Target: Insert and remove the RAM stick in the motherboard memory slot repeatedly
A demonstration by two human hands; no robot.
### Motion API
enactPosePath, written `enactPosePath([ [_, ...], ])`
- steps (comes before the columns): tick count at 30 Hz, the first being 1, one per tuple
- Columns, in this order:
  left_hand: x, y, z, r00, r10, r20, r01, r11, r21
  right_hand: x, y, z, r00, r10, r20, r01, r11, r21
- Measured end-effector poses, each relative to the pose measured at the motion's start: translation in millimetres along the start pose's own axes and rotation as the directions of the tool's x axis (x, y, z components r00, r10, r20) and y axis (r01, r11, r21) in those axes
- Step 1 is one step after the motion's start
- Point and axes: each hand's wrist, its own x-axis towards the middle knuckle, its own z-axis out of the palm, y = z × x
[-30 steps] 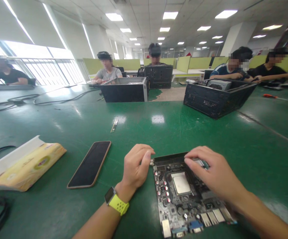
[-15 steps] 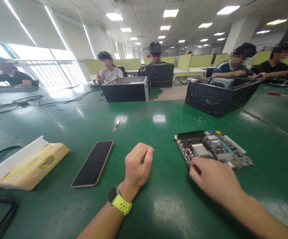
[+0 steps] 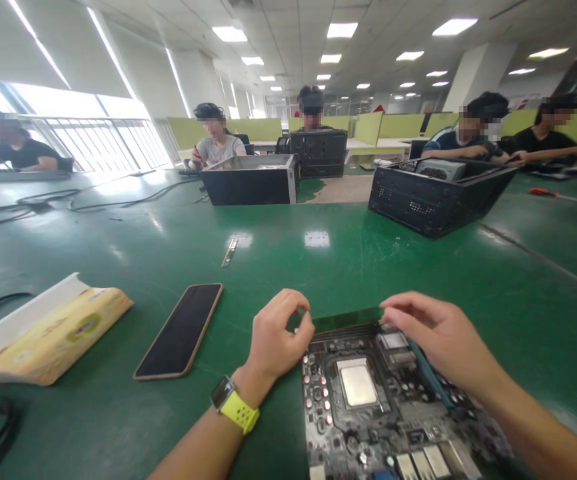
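Note:
A motherboard (image 3: 338, 427) lies close in front of me, with a square silver processor (image 3: 357, 385) on it. Along its far edge, a green memory stick (image 3: 348, 321) stands at the black slots. I cannot make out whether it sits inside one. My left hand (image 3: 281, 333) pinches the stick's left end; a yellow-green watch band is on that wrist. At the opposite end, the fingers of my right hand (image 3: 431, 330) are closed on the stick, above a blue slot of the board. The fingertips are partly hidden.
A phone (image 3: 179, 331) and a yellow tissue pack (image 3: 63, 330) lie left. Beyond is a narrow metallic-looking strip (image 3: 229, 253). Open computer cases (image 3: 251, 185) (image 3: 418, 200) stand farther back, with several people behind them. Cables (image 3: 38, 203) lie far left, a screwdriver (image 3: 543, 192) far right.
The motherboard has come nearer to me and left. My right hand has gone from its near edge to the stick's right end. The memory stick, not visible before, now shows between my hands.

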Motion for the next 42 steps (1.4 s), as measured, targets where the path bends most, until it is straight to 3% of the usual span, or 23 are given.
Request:
enactPosePath([
  [1, 0.0, -1.1, -0.2, 1.000, 0.000, 0.001, 0.000, 1.000, -0.013, 6.7, 8.6, 0.0, 0.990, -0.049, -0.130, 0.035, 0.994, -0.103],
  [2, 0.0, -2.3, -0.9, 1.000, 0.001, 0.006, -0.001, 1.000, -0.025, 12.5, 17.1, 0.8, 0.977, -0.102, -0.185, 0.064, 0.977, -0.201],
  [5, 0.7, -5.3, -5.3, 0.999, 0.021, 0.038, -0.019, 0.999, -0.050, 22.0, 36.2, 6.2, 0.977, -0.182, -0.115, 0.124, 0.913, -0.388],
  [9, 1.4, -6.6, -11.8, 0.990, 0.040, 0.132, -0.032, 0.997, -0.064, 22.7, 43.3, 12.0, 0.986, -0.154, -0.063, 0.105, 0.872, -0.478],
  [15, 0.9, -5.7, -10.6, 0.970, 0.041, 0.238, -0.026, 0.998, -0.065, 22.6, 42.0, 12.1, 0.984, -0.162, -0.080, 0.105, 0.874, -0.474],
  [27, -2.0, -6.4, -11.7, 0.997, 0.024, 0.078, -0.020, 0.998, -0.056, 21.2, 41.3, 13.6, 0.967, -0.242, -0.080, 0.194, 0.903, -0.384],
  [42, -3.4, -6.2, -10.0, 0.994, 0.030, 0.104, -0.034, 0.999, 0.039, 20.2, 37.7, 13.0, 0.969, -0.237, -0.064, 0.194, 0.900, -0.390],
])
